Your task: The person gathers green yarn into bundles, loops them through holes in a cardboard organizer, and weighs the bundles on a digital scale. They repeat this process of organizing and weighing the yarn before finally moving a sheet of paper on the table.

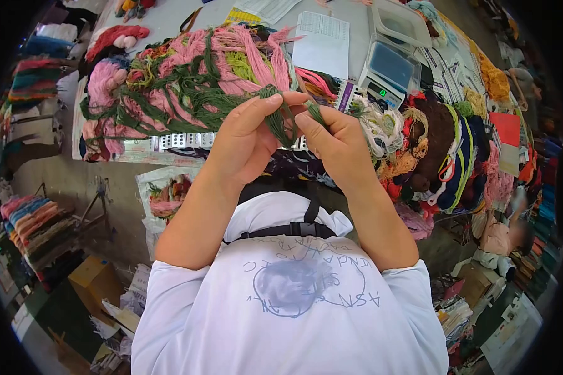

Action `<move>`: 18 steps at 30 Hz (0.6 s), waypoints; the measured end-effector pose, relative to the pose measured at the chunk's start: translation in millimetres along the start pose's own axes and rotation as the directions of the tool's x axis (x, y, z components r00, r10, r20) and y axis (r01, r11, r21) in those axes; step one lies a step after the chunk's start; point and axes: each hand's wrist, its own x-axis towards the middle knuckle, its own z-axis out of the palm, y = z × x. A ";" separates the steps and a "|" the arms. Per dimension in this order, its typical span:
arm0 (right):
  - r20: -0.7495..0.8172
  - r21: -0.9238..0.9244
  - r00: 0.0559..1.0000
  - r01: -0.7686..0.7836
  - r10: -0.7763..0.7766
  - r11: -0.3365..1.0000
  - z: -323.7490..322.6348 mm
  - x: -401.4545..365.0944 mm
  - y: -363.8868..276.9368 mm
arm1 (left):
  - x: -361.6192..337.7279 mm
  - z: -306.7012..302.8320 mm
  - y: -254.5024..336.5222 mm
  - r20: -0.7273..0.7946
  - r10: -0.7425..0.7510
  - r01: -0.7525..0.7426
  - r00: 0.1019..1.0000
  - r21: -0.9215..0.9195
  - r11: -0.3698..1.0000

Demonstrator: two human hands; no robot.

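My left hand (254, 125) holds a looped bundle of dark green yarn (276, 117) over the table's front edge. Close on its right, my right hand (334, 134) pinches a strand of the same green yarn between thumb and fingers. Behind and left of both hands lies a heap of pink yarn (181, 47), mixed with dark green and lime strands. A digital scale (381, 92) with a lit green display stands right of my hands. White yarn (378, 128) lies just in front of it.
A printed sheet (322, 44) lies behind my hands on the table. Brown, navy and orange yarn (441, 134) piles up at the right. A plastic bag (167, 194) hangs below the front edge. Another person (507, 234) is at the far right.
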 end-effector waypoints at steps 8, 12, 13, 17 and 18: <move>-0.080 -0.079 0.995 0.050 -0.056 0.996 23.9 -18.9 -5.2 | -15.9 -13.2 4.4 0.051 0.053 -0.055 0.997 0.059 0.997; -0.116 -0.093 0.989 0.085 -0.095 0.992 29.0 -26.0 -3.7 | -18.8 -13.3 2.4 0.152 0.164 -0.193 0.975 0.197 0.961; -0.119 -0.094 0.988 0.086 -0.097 0.992 29.2 -27.0 -3.7 | -19.2 -12.9 3.3 0.155 0.163 -0.192 0.974 0.197 0.961; -0.167 -0.034 0.981 0.091 -0.095 0.995 26.8 -30.8 -2.6 | -21.8 -9.2 7.8 0.170 0.151 -0.195 0.974 0.281 0.940; -0.179 -0.055 0.976 0.116 -0.124 0.992 25.8 -29.7 -1.0 | -21.1 -9.8 8.4 0.163 0.137 -0.183 0.977 0.320 0.929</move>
